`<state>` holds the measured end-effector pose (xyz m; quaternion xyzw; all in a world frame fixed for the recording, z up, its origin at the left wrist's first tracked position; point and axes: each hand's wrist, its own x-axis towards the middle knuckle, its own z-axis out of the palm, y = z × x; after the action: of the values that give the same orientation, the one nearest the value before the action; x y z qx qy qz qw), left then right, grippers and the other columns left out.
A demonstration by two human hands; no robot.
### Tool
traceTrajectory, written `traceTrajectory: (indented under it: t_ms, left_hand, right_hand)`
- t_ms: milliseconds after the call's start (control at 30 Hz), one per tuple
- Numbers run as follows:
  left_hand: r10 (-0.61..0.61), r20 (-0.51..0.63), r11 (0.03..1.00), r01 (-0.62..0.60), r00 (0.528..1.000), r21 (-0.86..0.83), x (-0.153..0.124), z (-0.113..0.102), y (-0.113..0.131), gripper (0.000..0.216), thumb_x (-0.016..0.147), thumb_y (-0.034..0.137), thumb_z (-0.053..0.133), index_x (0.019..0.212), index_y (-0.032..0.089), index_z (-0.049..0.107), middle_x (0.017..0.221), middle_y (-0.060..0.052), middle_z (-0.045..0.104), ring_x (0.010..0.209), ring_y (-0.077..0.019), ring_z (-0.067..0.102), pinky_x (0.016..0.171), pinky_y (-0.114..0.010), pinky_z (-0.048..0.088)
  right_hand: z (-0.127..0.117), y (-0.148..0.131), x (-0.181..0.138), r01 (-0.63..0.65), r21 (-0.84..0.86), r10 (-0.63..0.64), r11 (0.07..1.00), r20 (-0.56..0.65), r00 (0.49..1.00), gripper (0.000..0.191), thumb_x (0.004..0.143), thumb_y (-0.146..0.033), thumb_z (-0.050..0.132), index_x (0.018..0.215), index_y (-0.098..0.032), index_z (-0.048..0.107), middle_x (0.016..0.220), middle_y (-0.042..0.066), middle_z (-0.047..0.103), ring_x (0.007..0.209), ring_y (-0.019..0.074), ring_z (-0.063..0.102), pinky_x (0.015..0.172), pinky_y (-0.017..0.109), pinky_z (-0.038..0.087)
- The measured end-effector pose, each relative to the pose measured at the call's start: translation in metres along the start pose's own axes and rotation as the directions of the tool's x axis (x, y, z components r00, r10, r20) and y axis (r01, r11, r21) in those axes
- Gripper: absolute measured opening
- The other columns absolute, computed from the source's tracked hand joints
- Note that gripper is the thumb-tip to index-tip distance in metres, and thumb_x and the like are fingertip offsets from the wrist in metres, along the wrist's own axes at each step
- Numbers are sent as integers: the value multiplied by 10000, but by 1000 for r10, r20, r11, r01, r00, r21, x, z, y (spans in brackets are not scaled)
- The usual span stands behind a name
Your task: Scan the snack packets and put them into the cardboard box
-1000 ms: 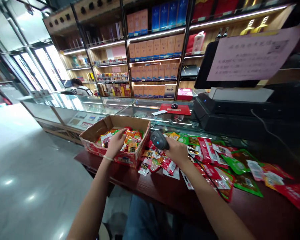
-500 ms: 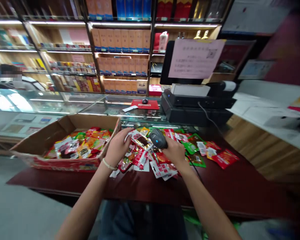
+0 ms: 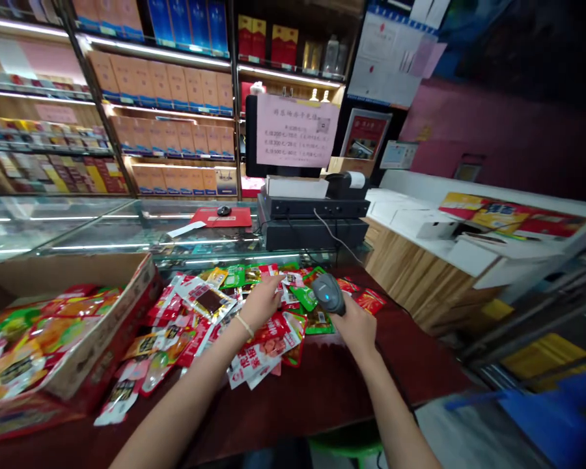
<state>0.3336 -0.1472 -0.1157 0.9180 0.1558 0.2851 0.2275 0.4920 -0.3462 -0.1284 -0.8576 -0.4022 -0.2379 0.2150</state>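
Observation:
My right hand (image 3: 357, 327) is closed round a grey handheld barcode scanner (image 3: 328, 294), held just above a heap of snack packets (image 3: 209, 312) on a dark red table (image 3: 322, 384). The scanner's blue light faces me. My left hand (image 3: 262, 301) reaches over the heap, left of the scanner, with fingertips pinched together on a small red and white packet (image 3: 289, 280) at the back of the pile. A thin band circles my left wrist. An open cardboard box (image 3: 102, 326) with more packets stands at the left.
Behind the table runs a glass counter (image 3: 102, 228) with a red mouse pad and mouse (image 3: 221, 213). A black till (image 3: 312, 221) with a screen covered by a pink notice (image 3: 297, 131) stands at the back. A white counter (image 3: 420, 215) lies right; shelves of boxes fill the wall.
The view has swung right. My left hand left the box with a packet, brought it near the scanner, then reached further right over the heap. The scanner stayed in my right hand.

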Motion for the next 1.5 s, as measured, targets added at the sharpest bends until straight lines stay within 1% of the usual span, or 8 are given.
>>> traceTrajectory:
  t_ms: [233, 500, 733, 800, 933, 1033, 1200, 1500]
  left_hand:
    - [62, 146, 963, -98, 987, 252, 51, 58, -11, 553, 763, 18, 463, 1308, 102, 508, 1387, -190, 465, 1311, -298, 399, 1110, -462, 299]
    - [-78, 189, 916, -4, 979, 402, 50, 50, -3, 385, 841, 49, 413, 1139, 173, 622, 1085, -157, 632, 1032, -261, 590, 880, -386, 466]
    - [-216, 46, 968, 220, 975, -120, 30, -8, -31, 218, 832, 204, 530, 981, 201, 689, 887, -77, 707, 864, -235, 662, 814, -352, 506]
    - [-326, 68, 845, 324, 943, -425, 13, -26, -48, 235, 798, 268, 599, 1010, 191, 667, 857, -59, 706, 789, -219, 673, 750, -355, 539]
    - [-499, 175, 416, 411, 849, -811, -31, -58, -80, 362, 780, 408, 651, 1049, 168, 617, 878, -57, 707, 721, -189, 688, 708, -380, 579]
    - [-574, 112, 303, 337, 811, -891, -64, -79, -99, 401, 766, 443, 674, 1027, 146, 606, 895, -62, 703, 768, -180, 693, 768, -385, 585]
    - [-647, -8, 270, 220, 763, -937, -99, -92, -121, 379, 766, 424, 685, 1033, 173, 587, 981, -69, 686, 904, -187, 682, 850, -398, 567]
    - [-723, -22, 210, 190, 690, -959, -107, -81, -123, 344, 746, 275, 700, 1046, 158, 578, 1067, -89, 667, 921, -183, 685, 881, -367, 545]
  right_hand:
    - [15, 14, -3, -76, 53, 79, 996, -57, 995, 300, 782, -348, 579, 1048, -220, 634, 829, 28, 712, 709, 202, 641, 570, 278, 335]
    - [20, 11, -6, -62, 29, 62, 998, 4, 998, 248, 796, -338, 547, 1004, -230, 632, 785, 22, 704, 690, 203, 640, 556, 278, 333]
    - [16, -8, 0, 11, 61, -8, 998, -51, 999, 288, 779, -350, 564, 1024, -216, 633, 839, 34, 715, 725, 208, 646, 593, 274, 347]
    - [15, -25, 6, 44, 78, -40, 996, -56, 998, 296, 764, -334, 573, 1028, -214, 633, 839, 33, 717, 740, 211, 649, 599, 274, 346]
    - [19, -72, 19, 138, 125, -134, 983, -42, 990, 291, 755, -313, 570, 1019, -213, 643, 836, 38, 722, 738, 209, 651, 607, 278, 346]
    - [23, -112, 28, 210, 172, -207, 962, -37, 978, 328, 756, -314, 569, 1058, -213, 644, 866, 47, 724, 734, 203, 649, 609, 277, 353]
    - [36, -162, 28, 330, 219, -329, 918, -41, 943, 470, 747, -293, 584, 1209, -212, 592, 904, 56, 729, 764, 206, 657, 642, 274, 389]
    - [51, -175, -7, 416, 322, -454, 850, 48, 890, 421, 759, -290, 574, 1166, -182, 583, 869, 56, 727, 755, 216, 665, 643, 283, 410]
